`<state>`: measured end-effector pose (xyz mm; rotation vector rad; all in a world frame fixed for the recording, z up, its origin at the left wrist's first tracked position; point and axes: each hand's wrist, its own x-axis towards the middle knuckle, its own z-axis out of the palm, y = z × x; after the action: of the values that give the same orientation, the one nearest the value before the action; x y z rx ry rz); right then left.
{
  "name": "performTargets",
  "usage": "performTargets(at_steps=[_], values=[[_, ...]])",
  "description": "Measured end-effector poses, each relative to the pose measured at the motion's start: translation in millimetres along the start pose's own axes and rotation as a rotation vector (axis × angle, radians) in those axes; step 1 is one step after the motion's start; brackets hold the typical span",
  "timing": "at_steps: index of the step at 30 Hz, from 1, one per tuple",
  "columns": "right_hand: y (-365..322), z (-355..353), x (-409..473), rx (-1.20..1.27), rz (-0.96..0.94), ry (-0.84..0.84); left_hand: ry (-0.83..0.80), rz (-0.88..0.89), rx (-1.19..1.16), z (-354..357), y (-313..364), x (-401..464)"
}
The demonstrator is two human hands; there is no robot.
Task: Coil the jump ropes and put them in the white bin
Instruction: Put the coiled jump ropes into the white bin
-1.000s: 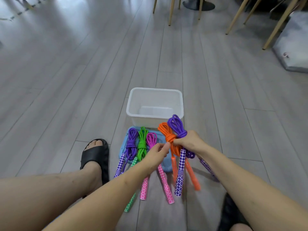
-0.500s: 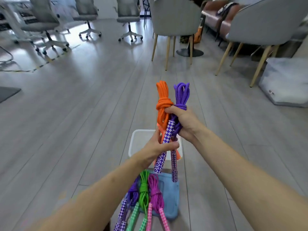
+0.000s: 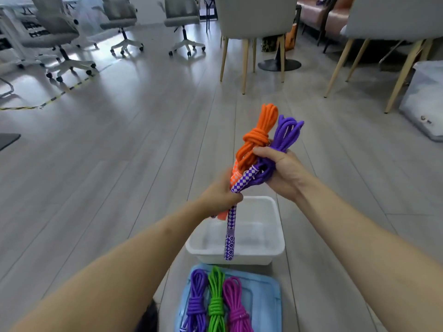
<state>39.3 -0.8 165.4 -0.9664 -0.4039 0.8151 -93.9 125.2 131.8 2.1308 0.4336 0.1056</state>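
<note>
Both hands hold two coiled jump ropes up in the air above the white bin [image 3: 275, 254]. My right hand [image 3: 279, 172] grips the coils of the orange rope [image 3: 257, 137] and the purple rope [image 3: 286, 133]. My left hand [image 3: 221, 196] is closed around their checked handles; one purple handle [image 3: 230, 238] hangs down over the bin. The bin has nothing in it. Three more knotted ropes, purple [image 3: 196, 300], green [image 3: 215, 298] and magenta [image 3: 236, 303], lie side by side on a blue lid [image 3: 266, 298] just in front of the bin.
Grey plank floor all around. Wooden-legged chairs [image 3: 249, 32] stand beyond the bin, office chairs [image 3: 60, 37] at the far left. A clear plastic box [image 3: 424, 99] sits at the right edge. A black slipper [image 3: 149, 318] shows at the bottom.
Both hands lifted the orange and purple ropes from the floor to above the bin. The camera tilted up, and the hands have now tilted the bundle to the right.
</note>
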Motion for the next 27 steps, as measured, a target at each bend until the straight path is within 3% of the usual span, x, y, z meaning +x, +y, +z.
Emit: performTargets(at_steps=[10,17,27], values=[[19,-32,21,0.330,0.110,0.112,-0.033,0.026,0.449,-11,-6,46],[37,-35,20,0.298,0.113,0.117,0.043,0.048,0.499,3,-31,40],[108,-69,-13,0.397,0.235,0.419,-0.004,0.018,0.845,40,-74,21]])
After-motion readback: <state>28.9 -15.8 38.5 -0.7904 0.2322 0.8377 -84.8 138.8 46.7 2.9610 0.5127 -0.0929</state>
